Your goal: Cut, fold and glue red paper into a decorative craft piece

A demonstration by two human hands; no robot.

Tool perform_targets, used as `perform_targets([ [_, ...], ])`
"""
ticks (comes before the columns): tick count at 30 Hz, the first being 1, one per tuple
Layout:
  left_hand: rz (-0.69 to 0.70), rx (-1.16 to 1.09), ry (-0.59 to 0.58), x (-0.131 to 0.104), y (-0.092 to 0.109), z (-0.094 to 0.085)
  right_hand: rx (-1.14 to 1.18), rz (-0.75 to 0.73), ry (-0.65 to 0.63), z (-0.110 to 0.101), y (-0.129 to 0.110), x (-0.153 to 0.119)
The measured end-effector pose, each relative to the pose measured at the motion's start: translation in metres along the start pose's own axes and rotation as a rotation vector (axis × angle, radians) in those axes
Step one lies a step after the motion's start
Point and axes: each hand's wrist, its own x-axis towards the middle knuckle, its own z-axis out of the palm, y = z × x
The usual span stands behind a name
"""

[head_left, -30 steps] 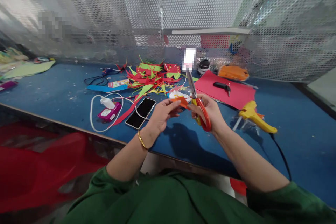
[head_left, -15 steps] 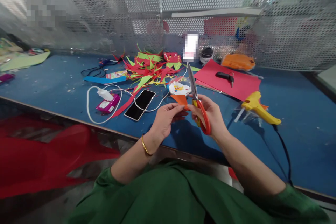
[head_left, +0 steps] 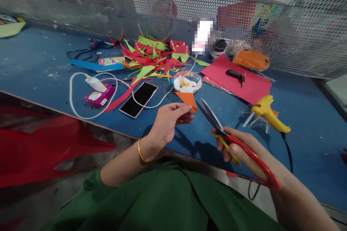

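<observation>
Between thumb and fingers, my left hand (head_left: 169, 122) pinches a small orange paper piece (head_left: 187, 100) by its lower right corner, above the blue table. My right hand (head_left: 244, 148) grips scissors (head_left: 226, 135) with red and yellow handles. Their blades are parted a little and point up and left towards the orange paper, without touching it. Just beyond the paper lies a round clear container (head_left: 187, 83) with a white, printed covering. A black-screened phone (head_left: 138, 99) rests on the table left of my left hand.
Red and green paper strips (head_left: 151, 56) pile up behind. A purple power socket (head_left: 100, 95) with a white cable is left. Red sheets (head_left: 238, 79) carry a black key (head_left: 236, 76); a yellow glue gun (head_left: 269, 113) lies right. A lit phone (head_left: 202, 36) stands behind.
My right hand has moved right and down, away from the orange paper, and the scissors now point left with blades parted. My left hand still holds the paper. The view has shifted slightly.
</observation>
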Motion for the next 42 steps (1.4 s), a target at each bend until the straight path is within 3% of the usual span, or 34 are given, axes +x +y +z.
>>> perform_targets([
  [9,-0.036,-0.060,-0.013,0.000,-0.009,0.004,0.029,0.073,-0.040,0.015,0.001,0.007],
  [42,-0.032,0.078,0.023,0.005,-0.014,0.001,-0.090,0.051,0.023,0.022,-0.002,0.009],
])
